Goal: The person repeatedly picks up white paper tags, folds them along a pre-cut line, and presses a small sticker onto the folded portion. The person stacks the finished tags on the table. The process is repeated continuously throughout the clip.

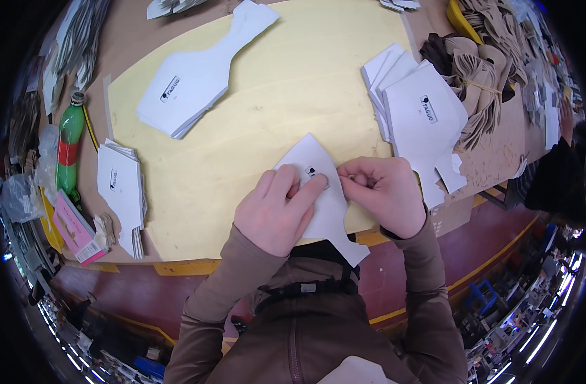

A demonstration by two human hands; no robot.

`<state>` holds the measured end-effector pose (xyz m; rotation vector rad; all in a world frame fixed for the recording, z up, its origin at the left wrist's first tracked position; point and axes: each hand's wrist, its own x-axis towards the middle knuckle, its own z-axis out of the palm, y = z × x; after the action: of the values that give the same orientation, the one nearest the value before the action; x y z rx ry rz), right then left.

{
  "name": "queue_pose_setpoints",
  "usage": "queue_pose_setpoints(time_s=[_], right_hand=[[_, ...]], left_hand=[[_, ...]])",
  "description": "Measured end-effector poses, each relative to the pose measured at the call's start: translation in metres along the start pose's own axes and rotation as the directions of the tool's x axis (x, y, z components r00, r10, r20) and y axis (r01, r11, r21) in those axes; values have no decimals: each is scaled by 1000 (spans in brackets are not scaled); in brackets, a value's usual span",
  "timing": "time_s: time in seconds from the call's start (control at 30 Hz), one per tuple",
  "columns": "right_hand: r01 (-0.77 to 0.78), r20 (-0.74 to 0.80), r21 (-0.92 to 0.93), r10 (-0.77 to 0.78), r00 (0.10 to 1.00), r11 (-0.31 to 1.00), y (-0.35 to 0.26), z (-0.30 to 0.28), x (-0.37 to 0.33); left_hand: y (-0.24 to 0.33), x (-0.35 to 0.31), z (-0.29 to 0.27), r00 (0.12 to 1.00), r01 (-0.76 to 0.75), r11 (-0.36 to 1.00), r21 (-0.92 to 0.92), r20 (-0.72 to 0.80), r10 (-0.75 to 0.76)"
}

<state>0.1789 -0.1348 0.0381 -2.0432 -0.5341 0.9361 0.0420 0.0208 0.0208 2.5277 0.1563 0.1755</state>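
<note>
A single white, flat, pointed shoe-upper piece [325, 221] with a small dark print lies in front of me, its narrow tail jutting past the table's near edge. My left hand [277, 208] rests on it, fingers bent and apart, one fingertip by the print. At the piece's right edge, my right hand [385, 192] is closed in a pinch, with the thumb and forefinger meeting at the rim. Beyond my left hand lies a stack of similar white pieces [193, 83]. More white pieces stand in a stack [427, 109] to the right and another stack [120, 185] at the left.
A pale yellow sheet [273, 89] covers the table's middle. Along the left edge are a green bottle [69, 141], a pink-and-white packet [78, 227] and clear plastic bags [24, 195]. Tied beige pieces [478, 83] lie at the far right, where a person in dark clothing [558, 182] shows.
</note>
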Motion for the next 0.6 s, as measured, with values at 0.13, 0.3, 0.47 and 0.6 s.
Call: queue_pose_setpoints(time_s=[0.13,0.3,0.47,0.6], right_hand=[[2,6,9,-2,1000,1000,1,0,0],[18,-10,-19,-19,1000,1000,3,1,-1],[23,-10,-32,-23,1000,999,3,1,0],[17,8,-11,-17,1000,1000,3,0,0]], left_hand=[[-1,-1,-1,1000,2,1000,-15,19,-1],[-1,-3,-2,1000,-4,1000,-20,29,4],[1,-13,-4,997,35,998,-43,71,-32],[8,-25,-5,999,2,997,76,42,-5]])
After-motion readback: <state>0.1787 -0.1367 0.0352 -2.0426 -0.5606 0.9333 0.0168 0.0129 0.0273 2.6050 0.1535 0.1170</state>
